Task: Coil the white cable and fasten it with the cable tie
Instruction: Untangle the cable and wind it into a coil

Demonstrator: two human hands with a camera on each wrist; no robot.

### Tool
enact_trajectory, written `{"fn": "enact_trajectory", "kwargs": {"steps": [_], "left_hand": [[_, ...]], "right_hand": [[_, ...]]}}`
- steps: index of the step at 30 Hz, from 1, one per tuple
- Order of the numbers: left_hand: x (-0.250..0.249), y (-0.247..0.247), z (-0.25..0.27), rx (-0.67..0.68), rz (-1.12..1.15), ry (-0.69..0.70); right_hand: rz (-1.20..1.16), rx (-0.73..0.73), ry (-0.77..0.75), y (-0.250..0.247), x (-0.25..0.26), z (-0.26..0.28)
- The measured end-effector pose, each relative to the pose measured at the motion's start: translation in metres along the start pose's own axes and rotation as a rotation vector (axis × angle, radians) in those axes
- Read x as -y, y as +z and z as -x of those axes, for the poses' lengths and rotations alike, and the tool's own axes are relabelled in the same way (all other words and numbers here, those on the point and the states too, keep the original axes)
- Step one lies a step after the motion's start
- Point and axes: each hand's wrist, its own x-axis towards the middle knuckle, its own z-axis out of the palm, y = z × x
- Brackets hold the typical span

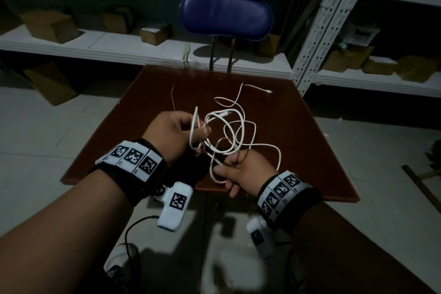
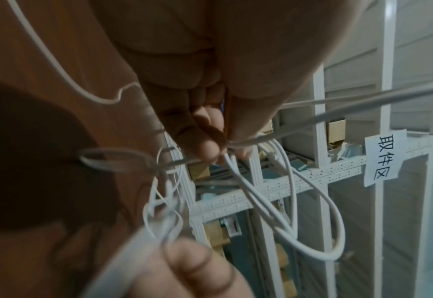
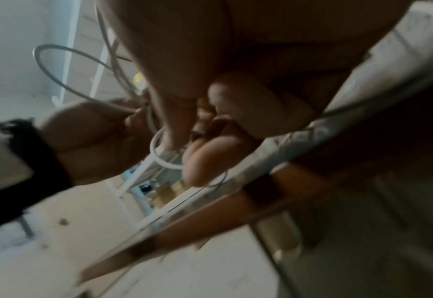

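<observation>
Above the brown table (image 1: 300, 141), both hands hold the white cable (image 1: 219, 113) in loose, uneven loops. My left hand (image 1: 202, 131) pinches several strands between thumb and fingers; the left wrist view shows that pinch (image 2: 223, 145) with loops of the cable (image 2: 322, 256) hanging below. Lower right, my right hand (image 1: 229, 169) grips another bunch of strands. One free cable end with its connector (image 1: 269, 91) lies on the table farther back. The thin cable tie (image 1: 173, 98) lies on the table beyond my left hand. The right wrist view is blurred and shows the cable (image 3: 153, 148) by the right fingers (image 3: 205, 161).
A blue chair (image 1: 226, 16) stands behind the table. White metal shelving (image 1: 143, 48) with cardboard boxes (image 1: 51, 25) runs along the back, with an upright post (image 1: 317, 31) at the table's far right corner. Tiled floor surrounds the table.
</observation>
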Motion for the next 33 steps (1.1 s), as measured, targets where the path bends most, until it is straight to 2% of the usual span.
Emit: {"fn": "enact_trajectory", "kwargs": {"steps": [4, 7, 9, 12, 16, 18, 20, 23, 24, 26, 27, 29, 31, 33], "left_hand": [[-0.002, -0.015, 0.0, -0.082, -0.081, 0.005], [-0.002, -0.026, -0.001, -0.149, -0.075, -0.034], [0.0, -0.032, -0.003, -0.182, -0.076, -0.07], [0.004, -0.039, -0.005, -0.235, -0.089, -0.116], [0.007, -0.039, -0.006, -0.272, -0.173, -0.153], [0.007, -0.036, -0.006, -0.248, -0.192, -0.161], [0.007, -0.032, -0.006, -0.231, -0.215, -0.157], [0.006, -0.027, -0.006, -0.224, -0.23, -0.148], [0.005, -0.027, -0.007, -0.222, -0.229, -0.146], [0.005, -0.027, -0.007, -0.226, -0.212, -0.151], [0.004, -0.026, -0.007, -0.23, -0.19, -0.157], [0.002, -0.024, -0.005, -0.22, -0.112, -0.188], [-0.003, -0.02, -0.001, -0.185, 0.011, -0.23], [-0.007, -0.015, 0.002, -0.126, 0.148, -0.252]], "right_hand": [[0.109, -0.34, 0.048, -0.034, -0.006, -0.007], [-0.018, -0.548, 0.078, -0.062, -0.017, -0.007], [-0.11, -0.637, 0.143, -0.077, -0.026, -0.008], [-0.276, -0.682, 0.24, -0.094, -0.039, -0.01], [-0.304, -0.678, 0.228, -0.092, -0.042, -0.01], [-0.201, -0.644, 0.21, -0.083, -0.034, -0.006], [0.005, -0.638, 0.166, -0.076, -0.021, 0.001], [0.089, -0.726, 0.04, -0.063, 0.006, 0.014], [0.026, -0.685, 0.015, -0.058, 0.013, 0.017], [-0.241, -0.426, 0.036, -0.041, 0.022, 0.019], [-0.393, -0.282, 0.086, -0.029, 0.023, 0.019], [-0.585, -0.092, 0.225, -0.003, 0.022, 0.019], [-0.756, -0.003, 0.338, 0.018, 0.016, 0.017], [-0.995, 0.016, 0.401, 0.028, 0.012, 0.011]]}}
